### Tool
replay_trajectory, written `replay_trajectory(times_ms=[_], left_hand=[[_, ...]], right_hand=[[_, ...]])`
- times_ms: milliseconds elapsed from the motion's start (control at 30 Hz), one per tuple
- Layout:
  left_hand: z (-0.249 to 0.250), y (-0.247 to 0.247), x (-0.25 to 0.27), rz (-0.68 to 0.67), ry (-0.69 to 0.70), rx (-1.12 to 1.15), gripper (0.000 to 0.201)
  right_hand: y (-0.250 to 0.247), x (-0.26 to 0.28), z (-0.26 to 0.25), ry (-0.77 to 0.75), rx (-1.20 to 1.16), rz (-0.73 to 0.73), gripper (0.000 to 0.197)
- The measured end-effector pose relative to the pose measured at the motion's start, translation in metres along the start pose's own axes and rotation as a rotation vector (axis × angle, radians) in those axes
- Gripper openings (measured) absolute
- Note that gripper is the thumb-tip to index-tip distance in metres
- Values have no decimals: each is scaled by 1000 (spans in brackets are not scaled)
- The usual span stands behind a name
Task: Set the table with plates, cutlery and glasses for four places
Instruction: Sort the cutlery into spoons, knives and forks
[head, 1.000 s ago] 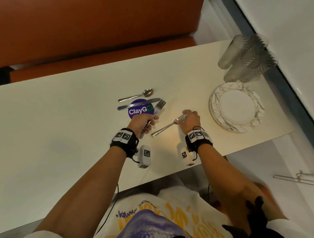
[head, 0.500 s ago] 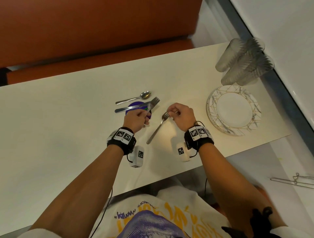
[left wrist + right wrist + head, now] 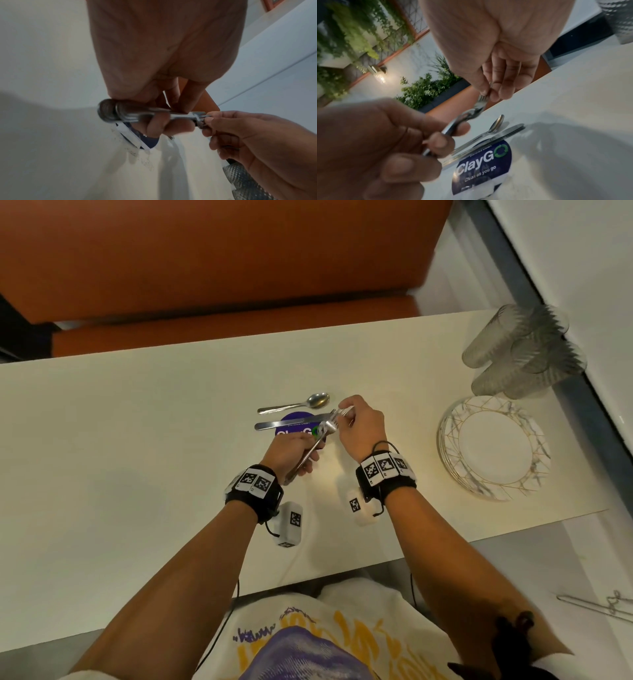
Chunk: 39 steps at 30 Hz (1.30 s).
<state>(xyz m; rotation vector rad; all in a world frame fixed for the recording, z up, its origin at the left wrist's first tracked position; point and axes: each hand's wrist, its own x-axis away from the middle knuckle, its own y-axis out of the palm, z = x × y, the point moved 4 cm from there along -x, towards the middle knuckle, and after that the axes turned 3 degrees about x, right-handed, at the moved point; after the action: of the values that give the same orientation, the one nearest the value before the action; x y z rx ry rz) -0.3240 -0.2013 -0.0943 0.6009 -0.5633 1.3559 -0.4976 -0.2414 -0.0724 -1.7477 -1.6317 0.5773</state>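
Observation:
My left hand (image 3: 301,453) grips the handles of the metal forks (image 3: 320,440) just above the table; their stacked handle ends (image 3: 111,113) stick out below my palm. My right hand (image 3: 346,412) pinches the fork tines (image 3: 483,97) between thumb and fingers, close against the left hand. A spoon (image 3: 298,405) and stacked knives (image 3: 284,424) lie flat on the table just beyond my hands, the knives across a purple round ClayGo sticker (image 3: 484,162). A stack of white plates (image 3: 507,405) with gold lines sits at the right. Ribbed clear glasses (image 3: 524,354) stand behind it.
The cream table (image 3: 137,440) runs left to right, with its near edge against my body. An orange bench (image 3: 239,313) runs along the far side. A dark window ledge (image 3: 582,392) borders the table's right end, close to the glasses.
Both hands lifted a fork each from the table and came together over the sticker. The forks now lie side by side in my left hand, with the right pinching their tines.

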Motion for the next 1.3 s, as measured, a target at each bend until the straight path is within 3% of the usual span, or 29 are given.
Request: replay_trajectory(times_ms=[200, 367, 633, 767, 1000, 1133, 1300], left_hand=[[1, -5, -2, 6, -29, 81, 22], [0, -12, -7, -1, -68, 57, 32], [3, -9, -7, -60, -37, -1, 19], [3, -8, -12, -38, -12, -95, 14], [4, -16, -24, 27, 290, -484, 18], [8, -24, -26, 132, 387, -597, 5], [5, -40, -33, 197, 445, -700, 8]], right_hand=[[6, -4, -5, -46, 51, -65, 28], [15, -7, -6, -73, 117, -131, 35], [19, -12, 1, -51, 115, -202, 21], [13, -12, -2, -69, 50, -221, 25], [12, -15, 2, 1, -35, -201, 17], [16, -12, 10, 146, -155, -155, 13], [30, -6, 22, 269, -246, -147, 13]])
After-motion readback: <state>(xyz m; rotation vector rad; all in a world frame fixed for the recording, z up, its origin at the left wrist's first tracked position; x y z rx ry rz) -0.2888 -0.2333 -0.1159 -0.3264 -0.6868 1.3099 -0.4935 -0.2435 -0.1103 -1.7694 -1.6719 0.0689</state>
